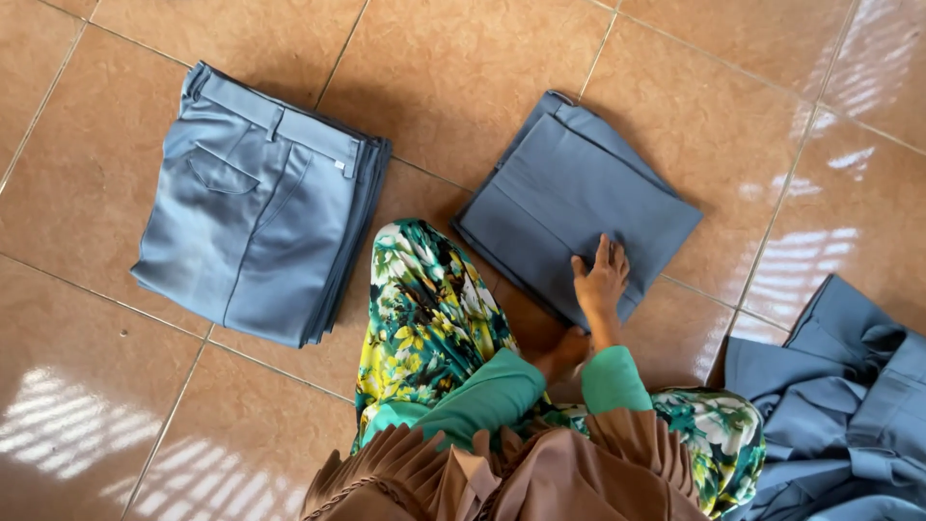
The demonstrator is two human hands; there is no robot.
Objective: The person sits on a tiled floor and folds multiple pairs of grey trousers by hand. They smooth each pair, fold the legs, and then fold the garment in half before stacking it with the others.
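Observation:
My right hand (600, 278) lies flat, palm down, on the near corner of a folded grey-blue garment (569, 188) spread on the tiled floor in front of me. It presses on the cloth and grips nothing. My left hand (566, 352) shows only partly at the end of its green sleeve, just below the garment's near edge and beside my right wrist. Its fingers are hidden. My knee under a green floral skirt (429, 318) sits to the left of the garment.
A neat stack of folded grey-blue trousers (256, 207) lies on the floor at the left. A loose heap of the same grey-blue clothing (844, 405) sits at the lower right. The floor is glossy brown tile (87, 193).

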